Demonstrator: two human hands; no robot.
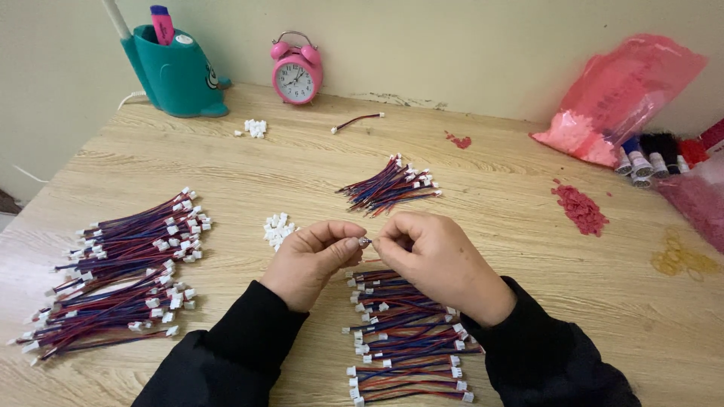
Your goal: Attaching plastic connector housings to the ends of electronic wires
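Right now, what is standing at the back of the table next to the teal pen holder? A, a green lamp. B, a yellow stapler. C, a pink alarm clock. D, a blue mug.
C: a pink alarm clock with two bells on top stands against the wall, just right of the teal pen holder, far behind both hands.

Just a light wood-grain table (pixel 528 249) pushed up against a plain cream wall (pixel 452 45). Paint's a bit chipped where the wall meets the table's far edge. Soft, even light, no harsh shadows. A sliver of floor (pixel 6 205) shows past the left edge.
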